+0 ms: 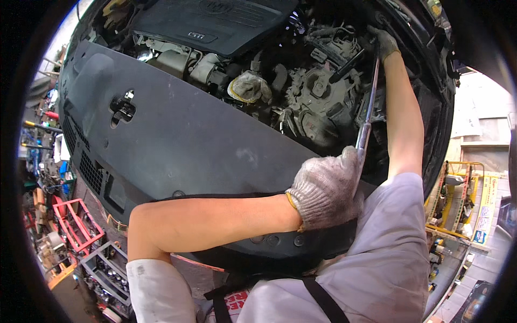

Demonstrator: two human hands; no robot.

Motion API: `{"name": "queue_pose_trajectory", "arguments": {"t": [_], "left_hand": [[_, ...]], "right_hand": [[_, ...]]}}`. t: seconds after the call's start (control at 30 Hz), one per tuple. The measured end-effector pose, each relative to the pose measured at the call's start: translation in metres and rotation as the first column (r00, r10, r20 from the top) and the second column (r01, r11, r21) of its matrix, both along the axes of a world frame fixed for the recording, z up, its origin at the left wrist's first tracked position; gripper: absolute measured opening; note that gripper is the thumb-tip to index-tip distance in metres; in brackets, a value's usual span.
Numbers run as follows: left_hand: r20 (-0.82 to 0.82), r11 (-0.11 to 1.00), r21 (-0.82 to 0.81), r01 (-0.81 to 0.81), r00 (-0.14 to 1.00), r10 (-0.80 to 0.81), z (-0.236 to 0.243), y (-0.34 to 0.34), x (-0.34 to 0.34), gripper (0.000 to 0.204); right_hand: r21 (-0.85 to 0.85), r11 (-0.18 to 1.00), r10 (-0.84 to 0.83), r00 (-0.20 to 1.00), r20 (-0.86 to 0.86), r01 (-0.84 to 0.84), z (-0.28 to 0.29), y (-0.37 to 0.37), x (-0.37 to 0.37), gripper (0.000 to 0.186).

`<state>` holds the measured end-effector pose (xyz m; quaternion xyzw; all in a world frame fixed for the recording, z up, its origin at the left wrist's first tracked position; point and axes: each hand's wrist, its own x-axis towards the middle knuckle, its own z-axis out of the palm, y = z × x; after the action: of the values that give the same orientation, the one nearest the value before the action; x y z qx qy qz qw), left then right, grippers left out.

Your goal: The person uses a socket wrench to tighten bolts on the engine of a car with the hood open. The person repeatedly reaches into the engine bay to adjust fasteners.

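A long chrome wrench (371,102) with a thicker handle slants up into the right side of an open engine bay. My left hand (328,188), in a soiled knitted glove, is closed around its handle near the front edge of the car. My right hand (384,43), gloved too, reaches deep into the bay and is curled at the wrench's far end. The wrench's head and what it meets are hidden there. Left of the wrench sits the dusty engine and gearbox housing (318,89).
A crumpled glove (250,87) lies on the engine, left of the housing. The black engine cover (215,24) is at the back, the dark front panel (188,129) nearer. A red metal frame (78,223) stands at left, a yellow rack (458,199) at right.
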<state>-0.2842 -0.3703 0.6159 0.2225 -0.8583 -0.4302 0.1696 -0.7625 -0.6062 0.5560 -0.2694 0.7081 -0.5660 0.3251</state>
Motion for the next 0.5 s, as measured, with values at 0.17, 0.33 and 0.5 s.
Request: {"name": "queue_pose_trajectory", "arguments": {"t": [0.17, 0.33, 0.5], "left_hand": [[-0.012, 0.978, 0.127, 0.166, 0.986, -0.166, 0.006, 0.017, 0.007, 0.063], [-0.048, 0.939, 0.202, 0.277, 0.961, -0.273, 0.009, 0.012, 0.009, 0.062], [-0.247, 0.974, 0.194, 0.117, 0.967, -0.066, -0.010, -0.004, -0.010, 0.044]], "right_hand": [[-0.086, 0.994, -0.075, 0.993, -0.096, 0.067, 0.045, 0.031, 0.017, 0.033], [-0.055, 0.990, 0.116, 0.972, -0.205, -0.130, 0.091, 0.064, 0.088, 0.050], [-0.030, 0.959, 0.260, 0.915, -0.309, -0.282, 0.180, 0.131, 0.248, 0.034]]}}
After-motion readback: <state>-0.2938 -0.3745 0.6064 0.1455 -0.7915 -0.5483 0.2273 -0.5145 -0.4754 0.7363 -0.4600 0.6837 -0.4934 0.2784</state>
